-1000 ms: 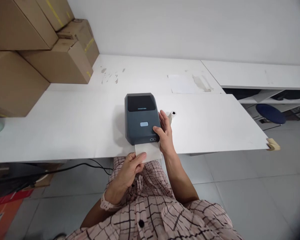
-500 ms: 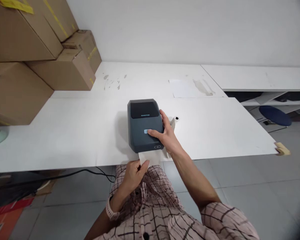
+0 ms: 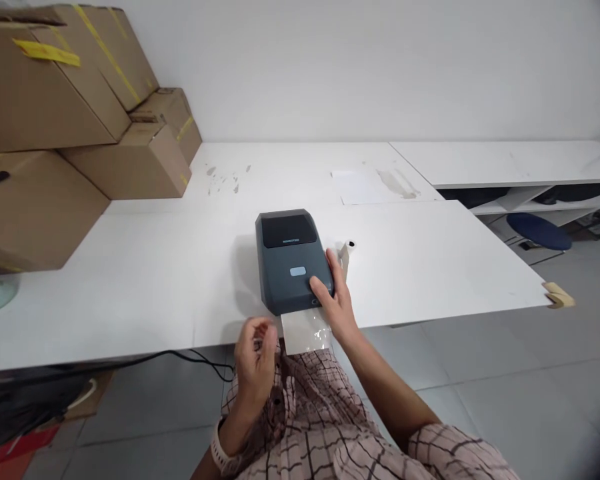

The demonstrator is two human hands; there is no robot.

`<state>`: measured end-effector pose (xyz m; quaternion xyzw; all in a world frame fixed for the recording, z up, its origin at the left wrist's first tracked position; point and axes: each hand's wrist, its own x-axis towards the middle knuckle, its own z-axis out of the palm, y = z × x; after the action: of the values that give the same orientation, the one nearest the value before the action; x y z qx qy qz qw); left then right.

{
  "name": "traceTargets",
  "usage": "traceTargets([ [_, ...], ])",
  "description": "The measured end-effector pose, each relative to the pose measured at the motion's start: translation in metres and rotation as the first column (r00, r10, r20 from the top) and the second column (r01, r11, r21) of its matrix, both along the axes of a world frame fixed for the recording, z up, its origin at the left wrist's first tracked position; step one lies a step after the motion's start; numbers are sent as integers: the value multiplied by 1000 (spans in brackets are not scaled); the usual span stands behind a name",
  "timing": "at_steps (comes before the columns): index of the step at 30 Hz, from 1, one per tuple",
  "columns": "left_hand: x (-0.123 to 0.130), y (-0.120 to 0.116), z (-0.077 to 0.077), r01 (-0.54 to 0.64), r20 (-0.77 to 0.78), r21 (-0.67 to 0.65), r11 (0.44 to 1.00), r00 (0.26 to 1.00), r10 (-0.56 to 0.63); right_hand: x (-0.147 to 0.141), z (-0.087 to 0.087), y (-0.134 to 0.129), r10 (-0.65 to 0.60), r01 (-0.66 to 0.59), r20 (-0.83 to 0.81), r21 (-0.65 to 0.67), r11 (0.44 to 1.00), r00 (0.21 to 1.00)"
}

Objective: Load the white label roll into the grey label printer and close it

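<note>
Dark label printer point(image 3: 283, 263) sits on the tabletop point(image 3: 180, 273) near the front edge, white paper strip point(image 3: 300, 333) sticking out of its front end past the edge. From where I stand, the person's right hand point(image 3: 336, 297) has its grip on the printer's right side, thumb on top; left hand point(image 3: 256, 353) is half-curled just beside the strip, grip free. Small white roll point(image 3: 347, 259) lies just beyond the right fingers.

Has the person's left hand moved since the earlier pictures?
Yes: judged against the boxes, the left hand has moved left, away from the paper it pinched before.
</note>
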<state>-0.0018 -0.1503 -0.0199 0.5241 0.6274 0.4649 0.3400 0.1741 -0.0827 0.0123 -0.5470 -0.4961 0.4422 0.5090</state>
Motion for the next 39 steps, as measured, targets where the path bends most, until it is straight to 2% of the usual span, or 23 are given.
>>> traceTargets([
  [1,-1,2,2,-46,16,27,999,999,46,-2,-7,-9,-21,21,-2,5,1000,1000],
  [2,-1,5,5,-40,35,37,999,999,39,-4,-13,-17,-36,36,0,12,999,999],
  [5,7,19,11,122,105,38,992,987,-125,-5,-20,-29,-72,71,18,30,997,997],
  [7,15,28,11,153,147,74,986,976,-162,-3,-19,-29,-87,87,28,17,996,996],
  [11,24,32,7,86,167,138,987,980,-109,-1,-15,-25,-121,120,39,9,993,992],
  [16,18,31,3,84,165,142,986,980,-108,1,-17,-25,-140,138,51,36,990,989],
  [21,18,33,0,65,174,176,982,980,-96,2,-19,-26,-145,139,132,49,989,981],
  [25,19,32,0,58,204,182,982,974,-95,2,-16,-27,-147,141,106,57,988,983],
  [27,18,33,5,69,214,197,978,970,-111,4,-10,-26,-135,130,83,70,989,987],
  [30,10,48,24,111,217,305,946,959,-182,9,8,-15,-119,106,82,151,983,989],
  [32,3,69,41,114,216,391,913,953,-212,11,26,2,-95,66,106,245,967,990],
  [34,-4,97,55,83,229,418,904,954,-194,12,47,27,-61,5,162,328,945,985],
  [36,-10,125,59,80,226,376,923,958,-174,11,64,58,-45,-53,245,380,924,968],
  [39,-12,155,45,118,209,148,982,967,-148,10,80,103,-61,-109,366,426,898,928],
])
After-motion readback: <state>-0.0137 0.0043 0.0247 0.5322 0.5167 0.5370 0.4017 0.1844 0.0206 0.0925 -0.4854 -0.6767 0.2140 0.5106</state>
